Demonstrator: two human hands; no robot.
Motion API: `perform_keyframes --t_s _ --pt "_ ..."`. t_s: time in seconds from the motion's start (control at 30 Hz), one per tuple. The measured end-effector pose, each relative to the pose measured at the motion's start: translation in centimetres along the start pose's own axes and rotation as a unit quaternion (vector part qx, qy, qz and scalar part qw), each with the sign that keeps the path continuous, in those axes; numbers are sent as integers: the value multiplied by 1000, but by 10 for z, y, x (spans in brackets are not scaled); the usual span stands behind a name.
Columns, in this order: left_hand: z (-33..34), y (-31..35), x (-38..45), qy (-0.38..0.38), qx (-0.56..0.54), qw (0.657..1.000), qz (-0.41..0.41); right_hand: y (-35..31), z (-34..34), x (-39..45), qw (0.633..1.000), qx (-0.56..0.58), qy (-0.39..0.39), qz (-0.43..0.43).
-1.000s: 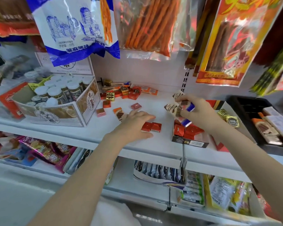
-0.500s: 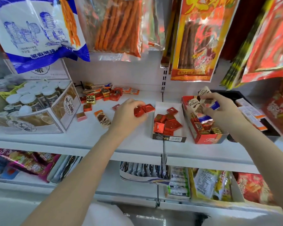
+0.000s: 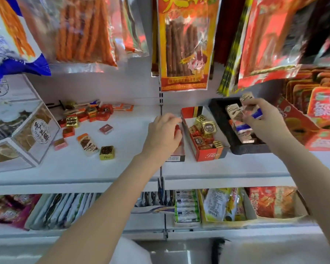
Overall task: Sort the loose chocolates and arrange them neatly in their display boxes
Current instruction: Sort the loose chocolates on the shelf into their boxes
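Note:
Loose chocolates lie on the white shelf: a red and gold pile at the back, a gold square, a brown-and-white bar and a red square nearer. My left hand grips red square chocolates over the white display box, which it mostly hides. My right hand holds several brown-and-white chocolate bars above the black tray. Between them a red display box holds gold and red squares.
A carton of white-capped jars stands at the shelf's left. Snack bags hang overhead. Red packets fill a box at the right. A lower shelf holds more packaged sweets.
My left hand has carried the red squares right, over the white box. My right hand has moved the bars from the red box to above the black tray. The view has shifted right.

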State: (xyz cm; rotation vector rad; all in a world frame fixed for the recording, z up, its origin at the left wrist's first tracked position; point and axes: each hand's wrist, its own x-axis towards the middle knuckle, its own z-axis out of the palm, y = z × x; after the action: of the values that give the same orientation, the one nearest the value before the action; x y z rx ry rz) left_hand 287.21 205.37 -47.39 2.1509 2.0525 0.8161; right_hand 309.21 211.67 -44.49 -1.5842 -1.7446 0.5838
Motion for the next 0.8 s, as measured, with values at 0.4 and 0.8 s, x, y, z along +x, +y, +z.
perform_keyframes --t_s 0.4,0.8 --pt "56 69 21 -115 45 976 178 56 -7 19 987 -149 4 -54" --pt "59 69 20 -136 46 972 185 59 3 35 983 -176 -59 2"
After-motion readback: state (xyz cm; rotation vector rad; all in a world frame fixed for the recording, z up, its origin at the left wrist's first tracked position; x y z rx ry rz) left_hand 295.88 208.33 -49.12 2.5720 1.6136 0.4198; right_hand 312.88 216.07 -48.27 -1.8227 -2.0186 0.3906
